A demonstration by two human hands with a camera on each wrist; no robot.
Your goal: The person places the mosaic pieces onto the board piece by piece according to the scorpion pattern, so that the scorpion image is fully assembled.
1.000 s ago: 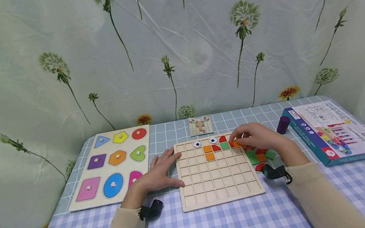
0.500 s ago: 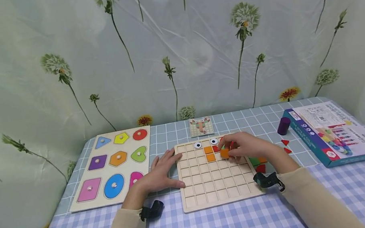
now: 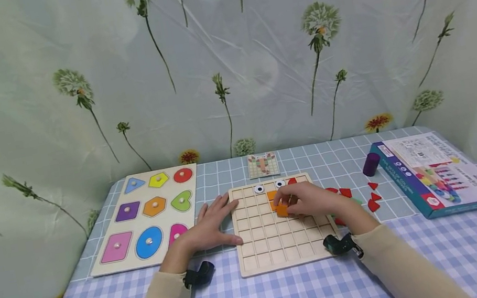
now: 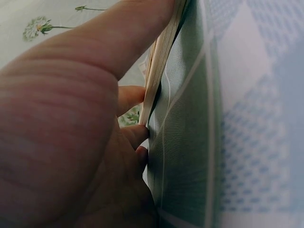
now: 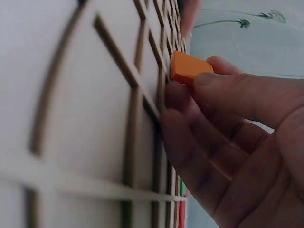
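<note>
My right hand (image 3: pixel 307 201) pinches an orange square tile (image 5: pixel 187 67) between thumb and finger, close over the wooden grid board (image 3: pixel 265 248). The tile is tilted against the grid in the right wrist view. An orange tile (image 3: pixel 272 195) lies in the board's upper cells, partly covered by the right hand. Along the top row sit two eye tiles (image 3: pixel 258 189) and a red tile (image 3: pixel 292 180). My left hand (image 3: pixel 209 228) rests with fingers spread at the board's left edge; in the left wrist view its thumb and fingertips touch the board's side.
Behind the board lies a small pattern card (image 3: pixel 262 165). At left is a shape puzzle (image 3: pixel 123 228) with knobbed pieces. Loose red tiles (image 3: pixel 374 205) lie right of the board, near a purple cylinder (image 3: pixel 371 164) and a flat toy box (image 3: pixel 439 172).
My right hand has carried the orange tile leftward and nearer from the board's upper right to beside the placed orange tiles. The left hand has stayed at the board's edge.
</note>
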